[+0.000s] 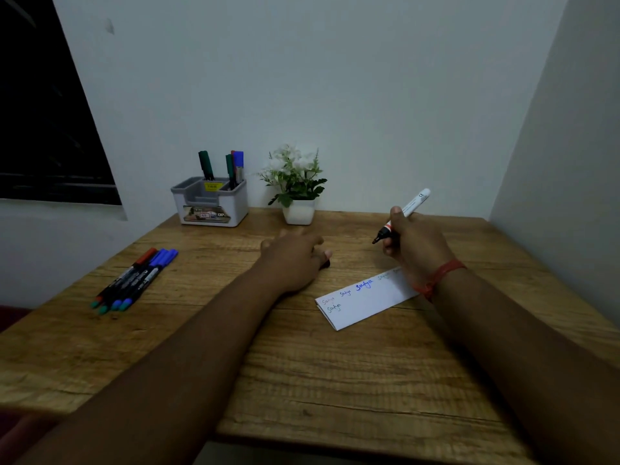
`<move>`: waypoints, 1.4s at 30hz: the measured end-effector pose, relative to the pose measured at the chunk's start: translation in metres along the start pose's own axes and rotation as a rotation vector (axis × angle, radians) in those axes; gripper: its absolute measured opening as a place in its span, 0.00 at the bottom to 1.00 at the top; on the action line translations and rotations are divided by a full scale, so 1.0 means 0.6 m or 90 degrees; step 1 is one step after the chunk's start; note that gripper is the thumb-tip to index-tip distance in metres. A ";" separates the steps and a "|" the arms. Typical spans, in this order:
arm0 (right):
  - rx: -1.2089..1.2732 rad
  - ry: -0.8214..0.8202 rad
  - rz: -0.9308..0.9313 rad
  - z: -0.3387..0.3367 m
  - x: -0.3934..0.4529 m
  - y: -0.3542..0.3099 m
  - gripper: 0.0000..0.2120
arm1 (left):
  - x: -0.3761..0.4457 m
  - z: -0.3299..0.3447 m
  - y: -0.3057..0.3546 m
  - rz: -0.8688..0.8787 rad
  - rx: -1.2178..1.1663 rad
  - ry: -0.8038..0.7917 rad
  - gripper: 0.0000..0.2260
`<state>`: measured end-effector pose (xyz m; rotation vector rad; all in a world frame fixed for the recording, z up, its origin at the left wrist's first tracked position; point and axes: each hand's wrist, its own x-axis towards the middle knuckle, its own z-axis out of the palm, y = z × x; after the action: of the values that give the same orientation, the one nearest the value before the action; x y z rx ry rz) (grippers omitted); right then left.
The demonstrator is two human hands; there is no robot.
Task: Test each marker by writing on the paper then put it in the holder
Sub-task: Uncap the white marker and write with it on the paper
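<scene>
You're gripping an uncapped marker [399, 216] in your right hand [416, 243], left hand [295, 260] covering its cap; five markers [134, 280] are waiting near the table's [335, 380] left edge.

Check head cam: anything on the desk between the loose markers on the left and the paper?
Only the left hand and forearm cross that stretch; otherwise bare wood between loose markers and paper, per the head view.

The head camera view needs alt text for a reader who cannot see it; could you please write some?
A right hand holds an uncapped white marker above a written-on strip of paper on a wooden table, while the left hand rests palm down nearby. Loose markers lie at left; a white holder with markers and a potted plant stand behind.
</scene>
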<state>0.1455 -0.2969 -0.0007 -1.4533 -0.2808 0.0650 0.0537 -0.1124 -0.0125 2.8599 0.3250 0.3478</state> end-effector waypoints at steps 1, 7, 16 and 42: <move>0.001 -0.007 -0.005 0.000 -0.001 -0.001 0.13 | -0.002 -0.004 -0.003 -0.013 -0.001 -0.006 0.25; 0.018 -0.065 -0.032 0.010 -0.027 -0.016 0.11 | -0.011 -0.028 -0.042 -0.050 0.008 -0.094 0.42; -0.129 -0.207 -0.086 -0.002 -0.124 -0.047 0.06 | -0.014 -0.023 -0.028 0.035 0.054 -0.161 0.50; -0.413 -0.179 -0.073 -0.012 -0.174 -0.015 0.03 | -0.012 -0.013 -0.022 0.024 0.116 -0.224 0.56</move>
<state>0.0455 -0.3273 -0.0080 -2.0710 -0.6574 0.0898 0.0421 -0.1002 -0.0102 3.0320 0.2443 -0.1908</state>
